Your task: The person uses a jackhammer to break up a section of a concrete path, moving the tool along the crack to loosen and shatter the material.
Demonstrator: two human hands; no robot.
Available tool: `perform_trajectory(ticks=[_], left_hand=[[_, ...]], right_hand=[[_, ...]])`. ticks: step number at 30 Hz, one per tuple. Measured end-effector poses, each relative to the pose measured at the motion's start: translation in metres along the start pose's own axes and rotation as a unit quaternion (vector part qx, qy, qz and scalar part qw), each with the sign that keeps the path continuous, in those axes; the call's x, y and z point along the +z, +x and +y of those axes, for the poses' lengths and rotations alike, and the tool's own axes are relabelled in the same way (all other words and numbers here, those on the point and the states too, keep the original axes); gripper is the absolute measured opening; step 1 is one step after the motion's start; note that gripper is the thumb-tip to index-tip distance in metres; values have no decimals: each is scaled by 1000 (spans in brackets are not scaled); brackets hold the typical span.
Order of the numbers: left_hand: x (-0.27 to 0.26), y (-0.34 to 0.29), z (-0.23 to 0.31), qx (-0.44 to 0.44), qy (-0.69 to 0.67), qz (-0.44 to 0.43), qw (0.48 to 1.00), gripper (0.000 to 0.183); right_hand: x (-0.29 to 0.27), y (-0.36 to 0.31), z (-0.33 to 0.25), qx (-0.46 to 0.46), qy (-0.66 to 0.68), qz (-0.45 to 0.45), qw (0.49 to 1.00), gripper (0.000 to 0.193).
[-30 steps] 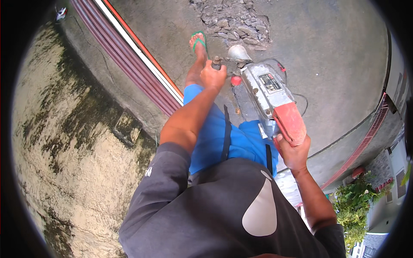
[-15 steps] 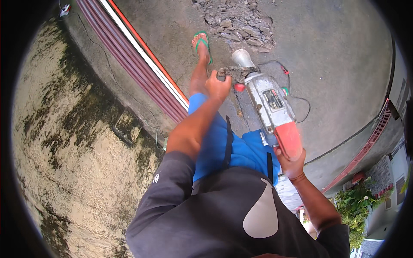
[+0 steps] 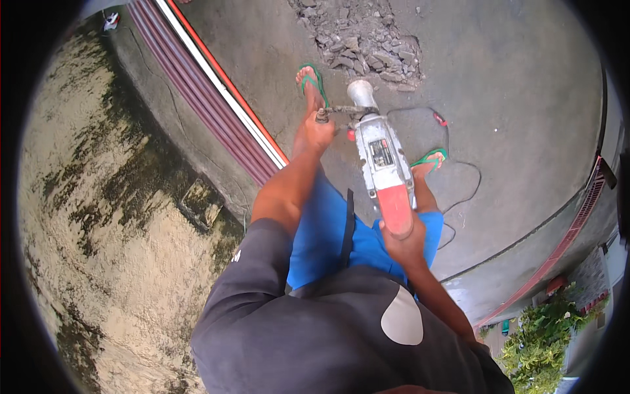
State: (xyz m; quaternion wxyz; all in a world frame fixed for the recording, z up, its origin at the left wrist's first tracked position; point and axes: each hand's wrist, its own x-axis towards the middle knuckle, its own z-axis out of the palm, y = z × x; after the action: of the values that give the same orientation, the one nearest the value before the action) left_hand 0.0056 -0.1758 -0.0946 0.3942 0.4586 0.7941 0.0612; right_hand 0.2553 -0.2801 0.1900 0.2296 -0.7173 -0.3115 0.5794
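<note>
A grey demolition hammer (image 3: pixel 387 171) with a red rear cover is held in front of my legs, its nose pointing away toward the broken concrete. My left hand (image 3: pixel 319 136) is closed around the side handle (image 3: pixel 321 117) near the nose. At the back end, my right hand (image 3: pixel 405 244) is wrapped round the rear grip, which the red cover partly hides. Just beyond the nose lies a strip of broken concrete chunks (image 3: pixel 374 46). Whether a bit is fitted and touches the ground cannot be made out.
Maroon pipes (image 3: pixel 190 79), a white pipe (image 3: pixel 220 88) and an orange pipe (image 3: pixel 226 79) run along the left. Beside them rises a rough, stained wall (image 3: pixel 131 262). A dark cord (image 3: pixel 478 177) loops over the concrete floor at right, near my right foot (image 3: pixel 430 159) in a green flip-flop.
The hammer has swung left and stands straighter in view, both hands still gripping it. My right hand has moved left and slightly up. My right foot now shows beside the tool.
</note>
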Motion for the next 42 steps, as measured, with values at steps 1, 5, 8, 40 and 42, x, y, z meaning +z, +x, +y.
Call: perform_trajectory(ticks=[1,5,8,40,42], left_hand=[[-4,14,12,34,42,-43,998,30],[-1,52,60,73,24,-97,992,34],[13,80,105,103,199,-207,952,42],[-105,-131,108,7,-157,-40,987,26],[-108,-137,102,8,-159,-28,987,26]], right_hand=[[4,7,14,-11,0,1,1000,33],[14,-1,43,101,90,85,987,30],[5,25,44,122,231,146,954,31],[-63,-129,-103,22,-19,46,999,38],[-72,-133,-124,26,-24,36,999,34]])
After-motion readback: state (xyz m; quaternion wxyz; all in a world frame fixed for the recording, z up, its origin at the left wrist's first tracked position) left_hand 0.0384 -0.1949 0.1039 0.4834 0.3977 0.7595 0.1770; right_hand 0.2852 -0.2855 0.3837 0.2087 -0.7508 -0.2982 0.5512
